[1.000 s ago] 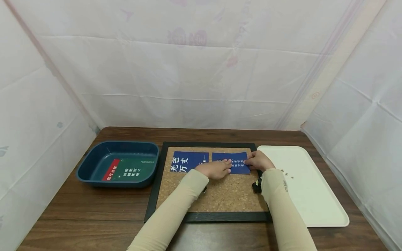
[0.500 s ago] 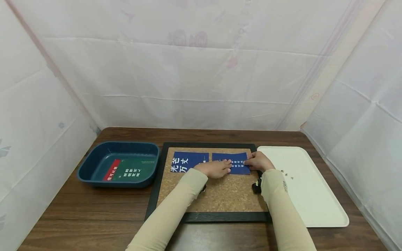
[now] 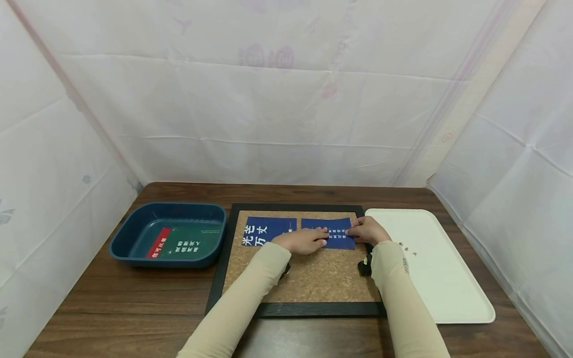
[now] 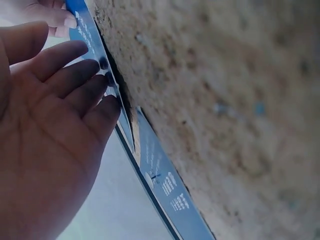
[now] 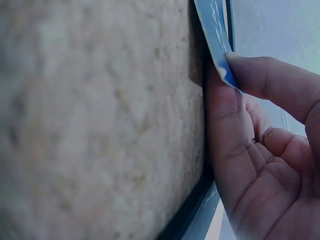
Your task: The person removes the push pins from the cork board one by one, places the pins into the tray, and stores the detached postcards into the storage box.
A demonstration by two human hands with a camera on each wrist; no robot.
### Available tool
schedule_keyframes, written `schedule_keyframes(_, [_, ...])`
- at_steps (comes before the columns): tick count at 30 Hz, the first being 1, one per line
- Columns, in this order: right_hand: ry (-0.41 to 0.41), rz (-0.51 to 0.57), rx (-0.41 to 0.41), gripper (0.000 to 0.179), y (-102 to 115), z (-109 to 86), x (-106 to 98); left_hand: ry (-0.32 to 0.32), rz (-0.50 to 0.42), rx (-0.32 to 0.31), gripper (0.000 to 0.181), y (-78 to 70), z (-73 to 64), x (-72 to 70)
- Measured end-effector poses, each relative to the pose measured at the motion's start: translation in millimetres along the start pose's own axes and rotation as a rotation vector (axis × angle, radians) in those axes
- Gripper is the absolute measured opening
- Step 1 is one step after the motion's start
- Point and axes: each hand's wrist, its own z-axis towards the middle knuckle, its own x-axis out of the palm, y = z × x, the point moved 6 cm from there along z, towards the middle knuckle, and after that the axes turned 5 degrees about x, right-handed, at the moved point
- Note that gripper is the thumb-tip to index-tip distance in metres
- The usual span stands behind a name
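Note:
Two blue cards with white writing lie near the top of a black-framed cork board (image 3: 331, 283). On the right-hand blue card (image 3: 341, 242), my right hand (image 3: 369, 231) pinches the right edge between thumb and fingers; in the right wrist view that card edge (image 5: 216, 42) is lifted slightly off the cork. My left hand (image 3: 302, 241) touches the same card's left part with nearly straight fingers, palm down. The left-hand blue card (image 3: 270, 229) lies apart from it, with a small round pin (image 4: 151, 179) at its right end in the left wrist view.
A dark blue basin (image 3: 127, 254) at the left holds a green card (image 3: 197, 236) with a red strip. At the right, a white tray (image 3: 440, 278) carries several tiny dark pieces (image 3: 407, 248). The brown wooden table (image 3: 147, 298) extends around them, with white sheeting behind.
My left hand has shifted very slightly to the left over the card. The right hand keeps its pinch, and the cards, basin and tray look unchanged.

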Motion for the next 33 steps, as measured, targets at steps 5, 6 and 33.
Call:
schedule_keyframes(5, [-0.007, -0.001, 0.01, 0.009, 0, 0.0, -1, -0.05, -0.008, -0.002, 0.046, 1.3, -5.2, -5.7])
schedule_keyframes(6, [-0.004, 0.0, 0.008, 0.009, 0, -0.1, -1, -0.061, -0.015, -0.004, 0.047, 2.0, -6.6, -7.7])
schedule_keyframes(33, [-0.014, 0.023, -0.008, 0.011, 1, -1.2, 3, -0.439, -0.164, -0.114, 0.05, 54.7, -99.5, -73.5])
